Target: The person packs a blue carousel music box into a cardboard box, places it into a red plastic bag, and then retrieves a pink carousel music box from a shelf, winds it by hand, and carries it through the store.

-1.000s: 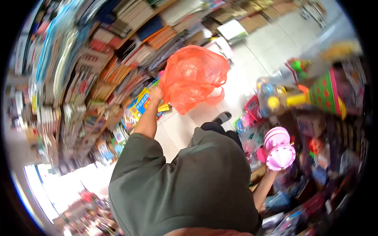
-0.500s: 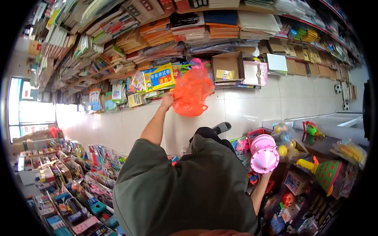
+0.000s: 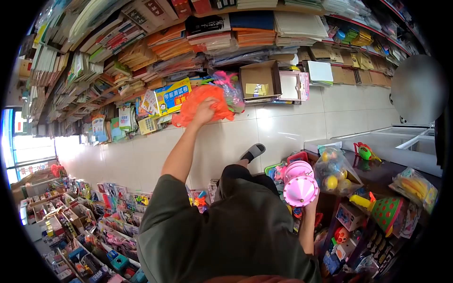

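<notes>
My left hand [image 3: 205, 111] reaches forward, closed on a crumpled orange-red plastic bag [image 3: 188, 109] in front of the low bookshelf. Just beyond the bag lies a clear-wrapped bundle with bright pink pieces [image 3: 229, 85]. At my right side, my right hand [image 3: 311, 204] grips a pink tiered toy [image 3: 300, 191] with a cone-shaped top and dots around its rim. The palm and some fingers of that hand are hidden behind the toy.
A yellow-and-blue workbook [image 3: 172, 95] and an open cardboard box [image 3: 259, 81] line the shelf front. On the right, a bag of balls [image 3: 334, 174] and a green spotted toy [image 3: 387, 212] sit on a dark counter [image 3: 349, 162]. Packed bins [image 3: 80, 226] stand behind left.
The orange-red bag has moved left toward the shelf and looks flatter, with my left hand now over it. The wrapped pink bundle shows more. The pink toy stays in my right hand.
</notes>
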`<state>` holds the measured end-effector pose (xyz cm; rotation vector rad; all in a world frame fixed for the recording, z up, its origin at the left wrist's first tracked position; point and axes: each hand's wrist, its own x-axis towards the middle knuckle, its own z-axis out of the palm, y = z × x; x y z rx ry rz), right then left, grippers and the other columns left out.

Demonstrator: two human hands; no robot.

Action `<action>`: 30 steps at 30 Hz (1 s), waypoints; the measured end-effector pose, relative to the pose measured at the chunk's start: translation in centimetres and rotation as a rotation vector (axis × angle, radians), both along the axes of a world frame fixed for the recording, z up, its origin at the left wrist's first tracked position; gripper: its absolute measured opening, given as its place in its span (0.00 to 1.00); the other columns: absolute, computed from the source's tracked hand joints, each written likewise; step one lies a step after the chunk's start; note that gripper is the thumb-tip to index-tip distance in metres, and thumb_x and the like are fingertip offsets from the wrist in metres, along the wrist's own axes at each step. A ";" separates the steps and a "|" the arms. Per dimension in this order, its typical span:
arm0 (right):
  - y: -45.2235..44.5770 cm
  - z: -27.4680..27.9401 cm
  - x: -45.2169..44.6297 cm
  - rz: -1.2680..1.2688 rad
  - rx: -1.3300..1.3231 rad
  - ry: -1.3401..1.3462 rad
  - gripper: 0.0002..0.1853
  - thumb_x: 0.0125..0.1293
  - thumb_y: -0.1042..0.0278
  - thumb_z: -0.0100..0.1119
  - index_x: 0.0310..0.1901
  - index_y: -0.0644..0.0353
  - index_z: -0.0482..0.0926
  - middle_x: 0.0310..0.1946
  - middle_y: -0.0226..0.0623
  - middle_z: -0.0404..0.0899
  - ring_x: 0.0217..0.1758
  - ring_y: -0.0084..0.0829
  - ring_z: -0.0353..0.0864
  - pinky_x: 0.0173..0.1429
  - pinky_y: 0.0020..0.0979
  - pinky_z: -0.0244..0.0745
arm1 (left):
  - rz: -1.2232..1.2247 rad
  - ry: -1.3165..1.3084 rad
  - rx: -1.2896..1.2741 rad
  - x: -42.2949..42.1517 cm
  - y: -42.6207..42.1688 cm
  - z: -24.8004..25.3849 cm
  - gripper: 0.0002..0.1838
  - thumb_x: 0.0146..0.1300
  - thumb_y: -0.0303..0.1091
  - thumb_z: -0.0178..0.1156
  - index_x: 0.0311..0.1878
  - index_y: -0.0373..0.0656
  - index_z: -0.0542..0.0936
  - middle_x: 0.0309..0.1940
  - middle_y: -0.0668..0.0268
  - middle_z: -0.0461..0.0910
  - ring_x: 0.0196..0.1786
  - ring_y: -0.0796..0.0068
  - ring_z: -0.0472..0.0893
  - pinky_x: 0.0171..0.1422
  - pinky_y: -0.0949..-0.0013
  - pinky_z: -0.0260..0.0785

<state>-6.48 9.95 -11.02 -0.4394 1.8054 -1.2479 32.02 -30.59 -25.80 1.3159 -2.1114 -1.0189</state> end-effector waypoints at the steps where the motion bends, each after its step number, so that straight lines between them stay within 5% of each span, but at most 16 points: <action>1: -0.5 0.7 0.3 -0.049 0.017 -0.050 0.17 0.74 0.68 0.52 0.58 0.66 0.82 0.50 0.34 0.85 0.49 0.24 0.84 0.55 0.29 0.80 | -0.048 0.026 -0.027 -2.7 -1.2 1.1 0.19 0.52 0.20 0.57 0.49 0.34 0.84 0.54 0.55 0.82 0.63 0.55 0.79 0.69 0.62 0.71; 9: 2.8 1.5 -0.2 -0.069 0.039 0.066 0.17 0.75 0.67 0.52 0.57 0.65 0.82 0.48 0.34 0.86 0.48 0.23 0.84 0.54 0.27 0.80 | -0.121 0.174 -0.145 -15.9 -8.5 -1.8 0.18 0.51 0.18 0.57 0.46 0.35 0.84 0.60 0.55 0.80 0.65 0.52 0.78 0.72 0.61 0.69; 10: 3.0 1.7 -0.1 -0.109 0.066 0.017 0.16 0.75 0.68 0.52 0.57 0.65 0.82 0.48 0.34 0.86 0.48 0.23 0.84 0.54 0.27 0.79 | -0.145 0.163 -0.140 -16.4 -9.8 -4.4 0.26 0.51 0.21 0.61 0.57 0.39 0.81 0.67 0.53 0.75 0.71 0.48 0.73 0.76 0.58 0.65; 11: 3.3 2.0 0.3 -0.150 0.090 -0.035 0.15 0.74 0.69 0.53 0.56 0.65 0.83 0.47 0.33 0.86 0.48 0.23 0.84 0.54 0.27 0.79 | -0.177 0.177 -0.143 -17.0 -10.2 -5.8 0.26 0.51 0.21 0.61 0.57 0.39 0.81 0.67 0.53 0.75 0.71 0.48 0.73 0.76 0.58 0.65; 13: 2.1 4.2 1.3 -0.187 0.002 -0.059 0.15 0.72 0.71 0.56 0.56 0.65 0.83 0.47 0.33 0.86 0.48 0.23 0.84 0.54 0.26 0.79 | 0.155 -0.026 -0.079 -18.0 -10.2 -7.6 0.41 0.50 0.26 0.66 0.73 0.43 0.69 0.72 0.47 0.69 0.76 0.44 0.65 0.79 0.53 0.61; 15: 1.9 5.3 1.7 -0.256 -0.034 -0.097 0.15 0.70 0.73 0.59 0.56 0.66 0.83 0.49 0.34 0.86 0.49 0.23 0.84 0.55 0.27 0.79 | 0.296 -0.108 -0.159 -17.7 -10.6 -9.9 0.58 0.51 0.38 0.77 0.83 0.47 0.53 0.81 0.40 0.51 0.81 0.37 0.56 0.87 0.48 0.45; 18: 3.4 4.5 2.5 -0.381 -0.085 -0.186 0.16 0.68 0.73 0.62 0.56 0.64 0.83 0.49 0.34 0.87 0.49 0.24 0.84 0.56 0.28 0.79 | 0.548 -0.203 -0.140 -18.3 -5.8 -8.2 0.41 0.62 0.47 0.66 0.74 0.34 0.67 0.71 0.39 0.69 0.76 0.38 0.64 0.83 0.45 0.50; 20: 5.1 2.2 3.5 -0.459 -0.125 -0.194 0.17 0.67 0.72 0.63 0.57 0.63 0.84 0.48 0.34 0.87 0.49 0.24 0.84 0.56 0.28 0.79 | 0.280 -0.094 -0.200 -19.1 0.9 -9.0 0.32 0.67 0.41 0.61 0.71 0.35 0.70 0.65 0.42 0.75 0.71 0.42 0.70 0.78 0.47 0.58; 21: 6.3 0.4 4.2 -0.463 -0.090 -0.121 0.18 0.67 0.72 0.62 0.57 0.62 0.84 0.48 0.34 0.87 0.49 0.24 0.84 0.56 0.28 0.78 | -0.025 -0.130 0.049 -19.7 4.8 -6.8 0.28 0.67 0.37 0.61 0.67 0.34 0.72 0.62 0.45 0.77 0.69 0.44 0.71 0.75 0.46 0.61; 23: 7.4 -2.5 5.0 -0.440 -0.097 -0.026 0.14 0.73 0.66 0.59 0.54 0.62 0.83 0.39 0.30 0.86 0.38 0.21 0.82 0.42 0.25 0.77 | -0.305 0.252 0.615 -21.9 13.6 -5.0 0.19 0.70 0.28 0.56 0.63 0.36 0.75 0.59 0.56 0.79 0.54 0.59 0.82 0.59 0.60 0.76; 24: 7.5 -1.4 5.5 -0.456 -0.081 -0.039 0.12 0.74 0.66 0.57 0.52 0.61 0.83 0.33 0.26 0.82 0.30 0.18 0.76 0.35 0.24 0.70 | -0.504 0.166 0.734 -23.3 17.3 -3.0 0.17 0.77 0.32 0.54 0.65 0.38 0.75 0.58 0.61 0.80 0.51 0.65 0.85 0.56 0.67 0.78; 25: 7.3 0.1 5.5 -0.453 -0.064 -0.063 0.11 0.76 0.65 0.56 0.50 0.61 0.84 0.27 0.23 0.78 0.23 0.14 0.70 0.27 0.23 0.63 | -0.575 0.194 1.058 -25.2 20.5 1.5 0.26 0.82 0.48 0.49 0.71 0.39 0.71 0.62 0.58 0.79 0.61 0.62 0.83 0.65 0.62 0.76; 27: 7.0 2.6 5.7 -0.649 -0.164 -0.442 0.10 0.78 0.65 0.52 0.45 0.58 0.83 0.21 0.20 0.67 0.18 0.12 0.55 0.21 0.25 0.47 | -0.593 0.258 1.766 -28.9 24.5 7.5 0.38 0.80 0.63 0.41 0.76 0.39 0.67 0.70 0.53 0.74 0.70 0.58 0.76 0.73 0.55 0.71; 30: 10.3 -0.4 5.6 -0.683 -0.346 -0.704 0.11 0.83 0.62 0.41 0.45 0.49 0.76 0.19 0.19 0.61 0.16 0.15 0.53 0.21 0.23 0.48 | -0.849 0.144 1.670 -33.3 30.0 14.0 0.46 0.77 0.70 0.34 0.79 0.38 0.60 0.76 0.51 0.68 0.76 0.56 0.70 0.81 0.53 0.62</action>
